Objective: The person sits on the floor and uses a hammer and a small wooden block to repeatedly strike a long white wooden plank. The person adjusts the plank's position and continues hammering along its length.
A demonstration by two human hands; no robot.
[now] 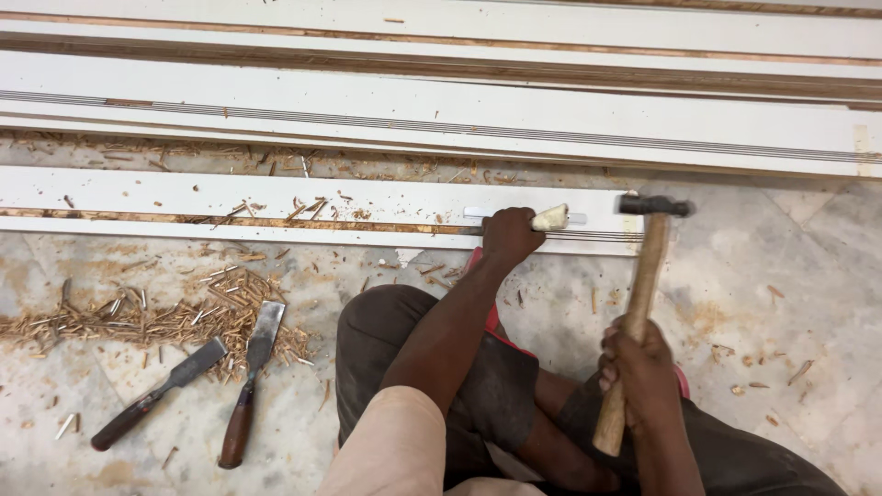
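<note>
Chisel [549, 219] with the pale handle sits in the left hand [508, 236], fist wrapped tight around it, blade end down on the white board [184, 195] lying across the floor. Right hand [638, 367] is closed around the wooden shaft of the hammer [640, 294], head up just right of the chisel. Two spare chisels [207, 381] lie off to the left among wood chips [165, 317].

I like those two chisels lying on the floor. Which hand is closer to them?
Left. The left hand grips a tool on the white board, right of the chisels. The right hand holds the hammer, farther right.
</note>
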